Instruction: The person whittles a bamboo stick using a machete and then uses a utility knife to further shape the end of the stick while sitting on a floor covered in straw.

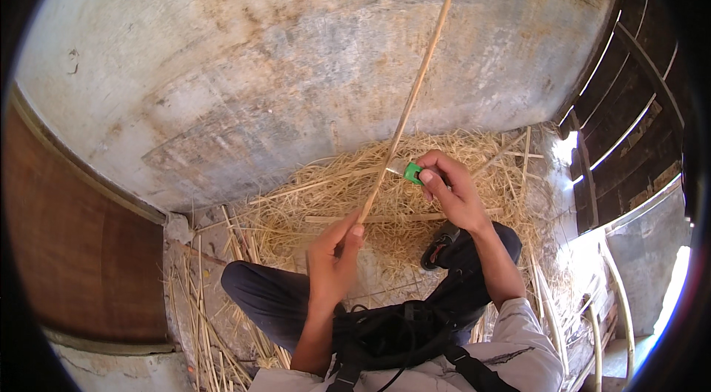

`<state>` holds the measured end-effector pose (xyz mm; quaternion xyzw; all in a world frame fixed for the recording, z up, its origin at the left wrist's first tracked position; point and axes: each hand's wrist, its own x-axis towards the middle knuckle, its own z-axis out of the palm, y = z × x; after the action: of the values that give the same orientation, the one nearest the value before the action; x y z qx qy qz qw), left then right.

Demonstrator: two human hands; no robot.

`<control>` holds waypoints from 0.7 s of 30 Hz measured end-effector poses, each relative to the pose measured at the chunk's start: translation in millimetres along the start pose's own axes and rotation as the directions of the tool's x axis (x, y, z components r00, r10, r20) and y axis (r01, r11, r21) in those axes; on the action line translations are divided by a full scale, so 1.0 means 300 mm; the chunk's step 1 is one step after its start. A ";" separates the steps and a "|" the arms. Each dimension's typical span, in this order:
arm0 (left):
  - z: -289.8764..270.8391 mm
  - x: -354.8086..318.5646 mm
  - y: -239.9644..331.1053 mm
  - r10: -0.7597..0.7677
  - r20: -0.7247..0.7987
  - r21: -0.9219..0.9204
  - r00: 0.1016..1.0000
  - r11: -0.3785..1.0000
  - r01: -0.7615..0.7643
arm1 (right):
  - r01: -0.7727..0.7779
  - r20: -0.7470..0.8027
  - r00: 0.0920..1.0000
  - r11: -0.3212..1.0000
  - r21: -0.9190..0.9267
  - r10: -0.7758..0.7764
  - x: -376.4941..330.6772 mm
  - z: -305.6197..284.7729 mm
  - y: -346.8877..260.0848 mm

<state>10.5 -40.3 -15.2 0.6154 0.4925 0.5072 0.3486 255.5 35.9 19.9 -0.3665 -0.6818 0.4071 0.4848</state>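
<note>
Two hands work: left hand [335, 257] grips a stick [412, 96] by its low end, tip toward one o'clock; right hand [453, 191], at two o'clock from it, pinches a green cutter [413, 173] against the stick. Scraping seems underway, shavings [333, 185] heaped at twelve; what remains is unclear.

The stick [418, 81] looks like matt wood, the green handle [412, 172] plastic.

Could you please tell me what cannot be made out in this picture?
All in the head view:
Stick, near end: hidden by the left grip.
Green tool, back end: covered by the right grip.
Blade, exact contact with the stick: too small to tell.
Whatever lies under the straw: covered.
Pole, lower right: cut off by the bottom edge.
</note>
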 end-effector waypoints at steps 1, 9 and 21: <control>-0.002 -0.001 0.002 -0.022 -0.002 -0.027 1.000 0.999 0.022 | -0.020 -0.004 1.000 0.999 0.041 0.020 -0.008 0.006 -0.006; -0.016 -0.010 0.046 -0.063 -0.035 -0.094 0.997 0.994 0.060 | 0.240 0.049 0.970 0.897 -0.372 -0.239 -0.027 0.035 -0.013; -0.021 -0.018 0.088 -0.029 -0.085 0.000 0.996 1.000 0.029 | 0.418 0.135 0.896 0.701 -0.578 -0.423 -0.017 0.062 -0.042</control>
<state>11.1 -53.2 9.4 0.5863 0.5160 0.5276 0.3342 237.6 22.6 26.0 -0.3357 -0.8375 0.0503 0.4283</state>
